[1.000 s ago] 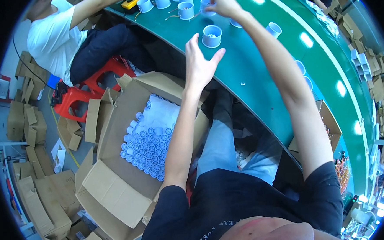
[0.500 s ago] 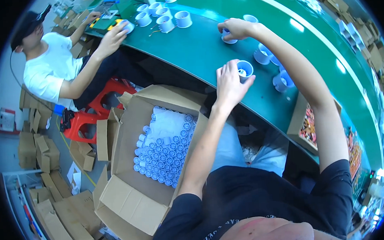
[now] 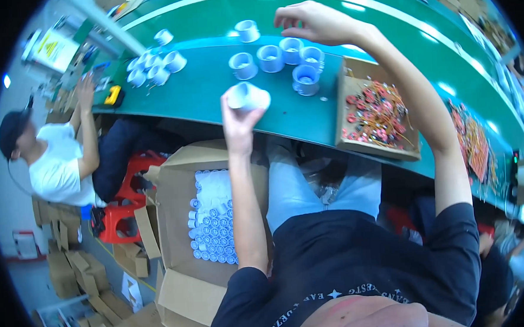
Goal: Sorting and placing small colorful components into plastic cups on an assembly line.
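A white cup-shaped plastic housing (image 3: 249, 97) lies tilted in my left hand (image 3: 238, 126), whose fingers and thumb are closed round it above the front edge of the green bench. My right hand (image 3: 308, 23) is raised over the far side of the bench, fingers partly bent and apart, with nothing visible in them. Beneath and left of it stands one white housing (image 3: 246, 31), and closer to me several more housings (image 3: 270, 59) are grouped, one of them bluish and see-through at its base (image 3: 306, 80).
A cardboard tray (image 3: 412, 147) of red parts with orange wires sits right of the housings. An open carton (image 3: 179, 227) with many small white round parts stands lower left. A person (image 3: 60, 153) sits at left near a yellow-black tool (image 3: 114, 96) and more housings (image 3: 174, 61).
My view has swung, so the bench now shows differently. The left hand has tipped its housing over. My right hand has let go of a housing on the bench and lifted away.
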A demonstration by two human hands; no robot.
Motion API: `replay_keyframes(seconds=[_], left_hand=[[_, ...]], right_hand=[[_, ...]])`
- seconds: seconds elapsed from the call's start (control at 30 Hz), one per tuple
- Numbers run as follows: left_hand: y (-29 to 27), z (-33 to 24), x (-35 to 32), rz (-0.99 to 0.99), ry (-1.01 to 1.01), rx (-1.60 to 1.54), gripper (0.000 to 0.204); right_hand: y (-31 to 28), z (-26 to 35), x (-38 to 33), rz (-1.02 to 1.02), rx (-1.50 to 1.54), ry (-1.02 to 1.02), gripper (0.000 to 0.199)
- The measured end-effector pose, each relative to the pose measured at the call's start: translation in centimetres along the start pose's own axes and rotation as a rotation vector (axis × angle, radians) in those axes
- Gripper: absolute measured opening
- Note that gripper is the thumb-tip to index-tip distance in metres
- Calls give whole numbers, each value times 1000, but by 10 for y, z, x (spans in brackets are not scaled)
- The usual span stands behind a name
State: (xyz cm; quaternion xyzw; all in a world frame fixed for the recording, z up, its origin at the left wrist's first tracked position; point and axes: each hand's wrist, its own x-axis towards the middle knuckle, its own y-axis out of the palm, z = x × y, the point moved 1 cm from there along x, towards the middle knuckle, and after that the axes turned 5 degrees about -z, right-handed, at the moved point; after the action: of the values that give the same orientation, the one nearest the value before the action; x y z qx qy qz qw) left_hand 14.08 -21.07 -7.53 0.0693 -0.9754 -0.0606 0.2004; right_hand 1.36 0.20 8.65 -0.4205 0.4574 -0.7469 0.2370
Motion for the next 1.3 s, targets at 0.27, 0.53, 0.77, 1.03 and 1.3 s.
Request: replay_keyframes(seconds=[0.27, 0.53, 0.77, 1.03, 1.3], left_hand=[[110, -48, 74, 470, -79, -686, 59], [222, -24, 159, 520, -103, -837, 52], [216, -6, 159, 609, -358, -973, 55], [220, -18, 147, 684, -419, -1083, 56], [226, -22, 141, 649, -303, -1027, 64]], right_hand=[[-17, -27, -146, 247, 165, 465, 20], [-29, -32, -132, 322, 66, 267, 20], [-94, -10, -134, -186, 358, 337, 17], [-102, 16, -128, -547, -293, 403, 12], [-81, 6, -120, -560, -475, 380, 15]])
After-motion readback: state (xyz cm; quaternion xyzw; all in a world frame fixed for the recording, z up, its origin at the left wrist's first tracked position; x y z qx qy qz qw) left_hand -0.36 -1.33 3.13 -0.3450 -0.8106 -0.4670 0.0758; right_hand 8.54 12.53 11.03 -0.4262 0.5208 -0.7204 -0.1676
